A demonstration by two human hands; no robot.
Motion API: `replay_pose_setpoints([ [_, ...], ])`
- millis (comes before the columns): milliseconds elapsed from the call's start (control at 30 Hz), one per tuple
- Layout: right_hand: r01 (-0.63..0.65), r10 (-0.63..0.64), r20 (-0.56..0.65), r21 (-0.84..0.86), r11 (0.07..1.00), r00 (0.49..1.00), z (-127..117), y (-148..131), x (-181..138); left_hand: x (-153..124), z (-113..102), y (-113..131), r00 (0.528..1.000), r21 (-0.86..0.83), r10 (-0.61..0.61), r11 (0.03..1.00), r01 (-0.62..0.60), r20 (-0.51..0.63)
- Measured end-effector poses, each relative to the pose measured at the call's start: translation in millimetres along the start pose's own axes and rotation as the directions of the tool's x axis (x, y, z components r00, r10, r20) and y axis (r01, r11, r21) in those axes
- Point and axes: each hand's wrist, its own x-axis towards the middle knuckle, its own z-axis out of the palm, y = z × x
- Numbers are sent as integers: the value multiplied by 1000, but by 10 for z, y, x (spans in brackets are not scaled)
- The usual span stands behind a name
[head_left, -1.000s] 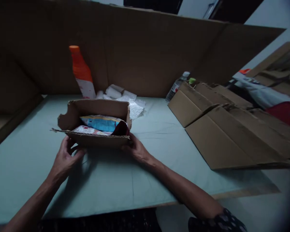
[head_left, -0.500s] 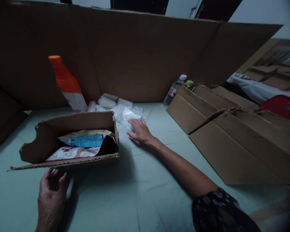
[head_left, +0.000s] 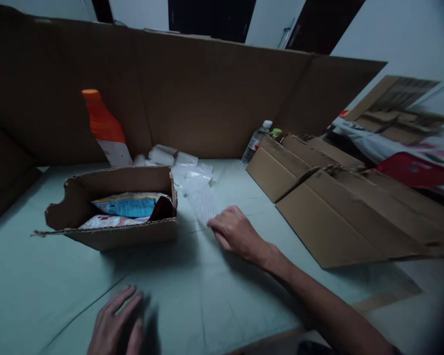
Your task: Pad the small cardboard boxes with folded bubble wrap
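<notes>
An open cardboard box (head_left: 118, 234) sits on the pale green table (head_left: 214, 301), with snack packets (head_left: 128, 207) inside it. My right hand (head_left: 237, 231) is to the right of the box, fingers closed on a sheet of clear bubble wrap (head_left: 202, 199) that stretches back toward a pile of the same wrap. My left hand (head_left: 116, 325) lies near the table's front edge with fingers stretched out, holding nothing, a little way in front of the box.
An orange bottle (head_left: 103, 128) and small white rolls (head_left: 163, 155) stand behind the box against a tall cardboard wall (head_left: 207, 93). Flattened cardboard boxes (head_left: 340, 197) lie at the right, with a clear water bottle (head_left: 255, 140) behind them.
My right hand has pulled the bubble wrap from the pile toward me. My left hand has let go of the box and dropped back to the table's front edge.
</notes>
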Motion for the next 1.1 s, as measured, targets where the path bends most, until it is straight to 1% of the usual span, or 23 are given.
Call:
replay_pose_setpoints([
  [67,62,-73,98,111,992,993,-46,-234,-319,126,114,252,987,9,141,990,-142,75],
  [133,94,-134,170,226,970,976,-18,-460,-563,231,235,493,964,-30,216,976,-214,157],
  [200,114,-187,186,345,932,965,55,-657,-737,262,352,682,933,-114,280,959,-260,227],
  [267,122,-213,150,461,879,965,134,-801,-864,218,445,799,917,-222,306,942,-252,255],
  [333,94,-180,100,560,823,979,190,-873,-971,145,486,855,928,-315,258,934,-168,270],
  [367,58,-129,75,607,793,989,206,-882,-1024,114,484,867,935,-345,212,933,-107,284],
  [433,-41,40,18,694,719,999,217,-865,-1139,83,439,880,936,-362,90,931,43,340],
  [467,-84,150,-25,730,678,988,217,-850,-1200,87,405,886,924,-355,16,926,131,383],
  [500,-114,260,-78,755,646,962,214,-840,-1260,101,371,892,902,-339,-64,913,225,427],
  [533,-128,354,-139,763,633,925,213,-839,-1318,123,341,899,873,-319,-145,892,319,466],
  [567,-127,418,-206,756,643,885,214,-852,-1369,149,320,905,841,-298,-216,867,399,497],
  [600,-114,446,-276,733,671,851,221,-880,-1412,177,310,910,813,-280,-275,842,462,514],
  [633,-87,435,-342,695,714,833,236,-920,-1442,202,310,912,794,-265,-322,822,505,516],
  [667,-50,389,-394,647,761,833,261,-968,-1460,224,321,912,783,-249,-359,809,533,509],
  [700,-8,320,-423,593,805,848,295,-1019,-1465,243,339,910,777,-232,-388,803,549,495],
  [733,26,244,-423,541,841,873,340,-1065,-1458,257,360,906,773,-212,-410,802,558,484],
  [800,50,123,-348,450,892,929,453,-1122,-1418,275,397,896,773,-164,-436,814,557,460],
  [867,24,81,-249,392,920,965,574,-1122,-1367,285,409,886,783,-119,-440,835,537,440],
  [900,10,77,-215,376,927,973,627,-1105,-1346,287,403,881,789,-106,-437,844,525,431],
  [967,-2,79,-194,366,930,978,701,-1062,-1317,284,372,870,802,-98,-426,857,506,418],
  [1100,33,68,-238,400,916,969,722,-1041,-1303,245,317,827,819,-93,-411,871,483,401],
])
